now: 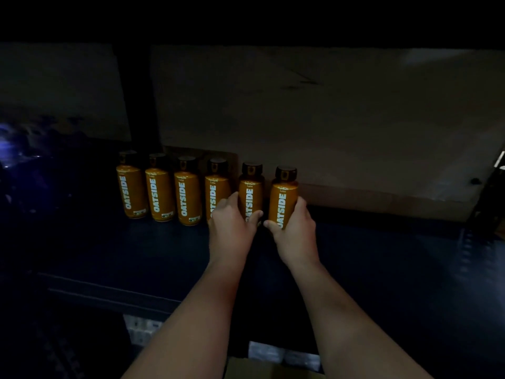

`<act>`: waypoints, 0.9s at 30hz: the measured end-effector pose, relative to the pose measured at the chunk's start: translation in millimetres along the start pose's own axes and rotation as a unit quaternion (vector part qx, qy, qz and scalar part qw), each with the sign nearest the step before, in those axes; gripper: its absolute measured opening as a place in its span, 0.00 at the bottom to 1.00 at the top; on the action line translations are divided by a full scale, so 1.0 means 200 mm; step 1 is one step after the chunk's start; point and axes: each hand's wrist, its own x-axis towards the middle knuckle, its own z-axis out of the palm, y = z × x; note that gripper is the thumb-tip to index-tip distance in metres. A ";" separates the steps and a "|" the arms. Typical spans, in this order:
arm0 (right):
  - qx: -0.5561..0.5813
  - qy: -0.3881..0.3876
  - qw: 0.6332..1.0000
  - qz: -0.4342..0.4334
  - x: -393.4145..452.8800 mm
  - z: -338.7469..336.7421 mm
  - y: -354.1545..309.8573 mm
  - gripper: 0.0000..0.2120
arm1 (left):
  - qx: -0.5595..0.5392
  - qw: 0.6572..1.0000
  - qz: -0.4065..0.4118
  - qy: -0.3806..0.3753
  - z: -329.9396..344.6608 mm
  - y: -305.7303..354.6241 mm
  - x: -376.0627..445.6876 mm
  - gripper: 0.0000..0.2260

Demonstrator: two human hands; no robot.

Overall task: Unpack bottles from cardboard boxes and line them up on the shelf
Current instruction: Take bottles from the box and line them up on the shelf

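Note:
Several orange OATSIDE bottles with dark caps stand in a row on a dark shelf [382, 250]. My left hand [232, 222] grips the lower part of the fifth bottle [250, 191], thumb across its label. My right hand [293, 227] grips the rightmost bottle [283, 198] near its base. Both held bottles are upright at the right end of the row. The four bottles to the left, from the first bottle [131, 192] to the fourth bottle [217, 192], stand free. A cardboard box edge [246, 369] shows at the bottom, between my forearms.
A large cardboard panel [341, 127] stands behind the row along the shelf's back. A dark upright post [139, 99] rises at the back left. The shelf's front edge [109, 294] runs below my forearms. The scene is very dim.

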 end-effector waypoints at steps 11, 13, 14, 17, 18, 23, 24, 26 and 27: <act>-0.103 0.028 0.994 -0.028 -0.04 0.01 0.00 0.42 | -0.032 0.999 -0.028 0.021 -0.02 -0.01 -0.02 0.24; -0.113 0.025 0.993 -0.031 -0.03 0.02 0.00 0.41 | -0.035 0.999 -0.026 0.019 -0.02 -0.01 -0.02 0.22; -0.118 0.023 0.992 -0.034 -0.03 0.02 0.00 0.41 | -0.038 0.999 -0.026 0.017 -0.02 -0.01 -0.02 0.21; -0.136 0.017 0.989 -0.049 -0.04 0.04 -0.01 0.41 | -0.044 0.999 -0.026 0.014 -0.02 -0.01 -0.03 0.20; -0.141 0.017 0.989 -0.052 -0.04 0.04 -0.01 0.41 | -0.045 0.999 -0.024 0.015 -0.02 -0.01 -0.03 0.20; -0.149 0.018 0.987 -0.053 -0.04 0.04 -0.01 0.41 | -0.033 0.999 -0.018 0.023 -0.02 -0.01 -0.02 0.22; -0.152 0.018 0.987 -0.053 -0.04 0.04 -0.01 0.41 | -0.034 0.999 -0.017 0.024 -0.02 -0.01 -0.02 0.23; -0.155 0.016 0.986 -0.051 -0.04 0.04 -0.01 0.41 | -0.038 0.999 -0.019 0.024 -0.02 -0.02 -0.02 0.24; -0.156 0.015 0.986 -0.050 -0.04 0.04 -0.02 0.41 | -0.040 0.999 -0.019 0.023 -0.01 -0.02 -0.02 0.24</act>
